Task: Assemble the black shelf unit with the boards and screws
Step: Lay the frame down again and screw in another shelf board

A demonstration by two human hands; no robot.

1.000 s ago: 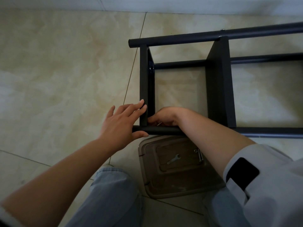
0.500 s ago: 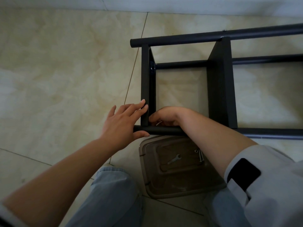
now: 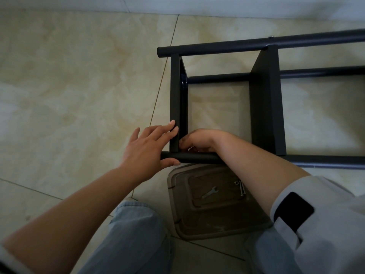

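Left hand point(image 3: 147, 153) open, fingers flat vs end board point(image 3: 174, 103) of shelf unit point(image 3: 264, 99), thumb under tube. Right hand point(image 3: 199, 140) curled inside that corner; grip content can't tell.

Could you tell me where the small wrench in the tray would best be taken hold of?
Pinch the wrench at its bare mid-shank, coming straight down from above: it lies flat and alone on the tray floor, apart from the screws, so probably only its thin edges offer a hold.

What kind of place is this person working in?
Probably a room in a home, on the floor: glossy beige floor tiles, a white wall base, and a plastic tray holding a small wrench.
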